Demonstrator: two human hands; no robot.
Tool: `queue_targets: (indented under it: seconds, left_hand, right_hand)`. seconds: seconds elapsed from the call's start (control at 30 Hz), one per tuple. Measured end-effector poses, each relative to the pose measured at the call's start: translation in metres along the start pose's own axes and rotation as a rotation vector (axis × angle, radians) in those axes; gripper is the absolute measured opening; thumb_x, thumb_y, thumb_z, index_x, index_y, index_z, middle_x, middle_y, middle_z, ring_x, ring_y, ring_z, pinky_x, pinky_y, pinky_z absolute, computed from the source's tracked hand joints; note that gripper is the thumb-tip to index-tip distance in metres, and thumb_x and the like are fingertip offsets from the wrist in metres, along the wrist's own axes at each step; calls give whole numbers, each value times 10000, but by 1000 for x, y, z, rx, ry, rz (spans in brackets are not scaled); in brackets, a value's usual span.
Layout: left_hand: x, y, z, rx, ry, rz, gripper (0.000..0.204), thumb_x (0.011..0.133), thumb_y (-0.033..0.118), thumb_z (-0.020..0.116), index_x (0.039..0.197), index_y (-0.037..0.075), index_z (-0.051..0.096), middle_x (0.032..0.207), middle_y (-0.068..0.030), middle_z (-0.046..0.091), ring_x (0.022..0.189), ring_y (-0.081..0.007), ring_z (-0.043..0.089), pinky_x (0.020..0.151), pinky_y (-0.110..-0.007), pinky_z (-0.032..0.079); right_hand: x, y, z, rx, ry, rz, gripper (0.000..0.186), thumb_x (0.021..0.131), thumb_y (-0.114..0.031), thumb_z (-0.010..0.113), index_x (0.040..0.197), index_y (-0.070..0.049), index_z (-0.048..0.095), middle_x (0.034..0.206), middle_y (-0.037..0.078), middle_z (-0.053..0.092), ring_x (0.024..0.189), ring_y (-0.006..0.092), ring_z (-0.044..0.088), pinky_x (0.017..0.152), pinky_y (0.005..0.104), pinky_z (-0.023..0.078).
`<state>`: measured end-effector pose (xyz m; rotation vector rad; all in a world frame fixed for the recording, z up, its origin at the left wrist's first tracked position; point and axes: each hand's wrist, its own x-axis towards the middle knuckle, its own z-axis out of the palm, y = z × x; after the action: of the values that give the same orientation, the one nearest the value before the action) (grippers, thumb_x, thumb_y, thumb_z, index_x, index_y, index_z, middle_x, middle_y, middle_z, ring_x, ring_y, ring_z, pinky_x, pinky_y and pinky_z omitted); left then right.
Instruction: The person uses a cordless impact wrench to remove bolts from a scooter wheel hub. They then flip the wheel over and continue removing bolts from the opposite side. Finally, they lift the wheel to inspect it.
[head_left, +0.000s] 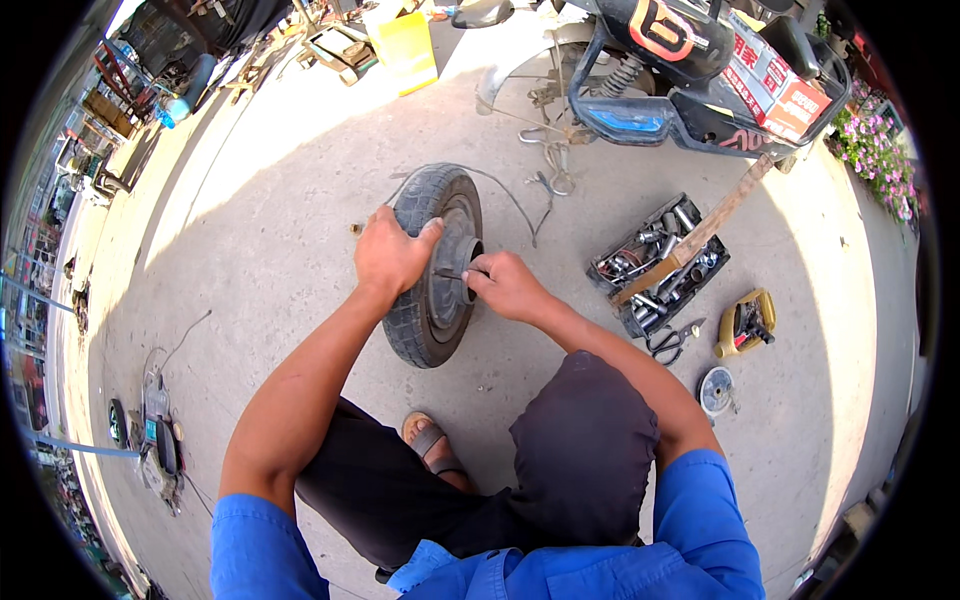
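Note:
A scooter wheel (420, 330) with a dusty black tyre and a dark grey hub stands upright on the concrete ground in front of me. My left hand (390, 255) is closed over the tyre's upper left part, thumb toward the rim. My right hand (505, 285) is at the hub's right side, fingers curled and pinched at its centre; what they hold is too small to make out. A thin grey cable (520, 210) runs out from behind the wheel across the ground.
Right: an open socket box (645, 310) under a long wooden bar (720, 215), scissors (668, 345), a yellow container (740, 340), a round metal part (716, 395). Ahead: a scooter (620, 120) and yellow bin (408, 60). Lower left: a machine with cords (155, 460). Far right: flowers (875, 150).

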<state>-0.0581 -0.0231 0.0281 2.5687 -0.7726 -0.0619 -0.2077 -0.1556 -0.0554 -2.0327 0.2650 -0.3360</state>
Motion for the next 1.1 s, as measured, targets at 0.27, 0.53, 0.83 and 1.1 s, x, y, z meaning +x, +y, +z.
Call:
queue_targets:
  seconds: [0.27,0.53,0.83,1.1]
  left_hand:
    - [-3,-6,2,-8,25,18,708,821,571,741,1046,-88,616,1052,-308,689,1009,-450,680,882,-498,530]
    - [-6,-13,2,-25,34,6,697,823,567,742,1041,-83,615,1043,-303,683,1002,-441,677,879,-499,528]
    - [-7,-7,0,-43,6,-20,697,821,566,749,1034,-85,620,1037,-302,689,989,-438,683,871,-490,531]
    - [1,-2,2,-17,2,-6,703,829,571,745,1044,-88,634,1030,-302,698,999,-439,686,878,-487,530]
  right_hand:
    - [1,-5,3,-133,39,-38,245,933,-209,685,878,27,718,769,252,660,696,420,646,655,476,488]
    - [0,-9,10,-110,49,-23,237,933,-194,675,842,23,707,769,254,663,720,441,647,680,506,494]
    - [-1,-3,11,-54,43,-12,249,931,-203,664,838,24,704,805,277,664,756,487,641,700,541,499]
    - [-59,48,-38,244,49,465,345,970,-307,667,933,30,733,720,106,696,695,228,690,663,378,527]
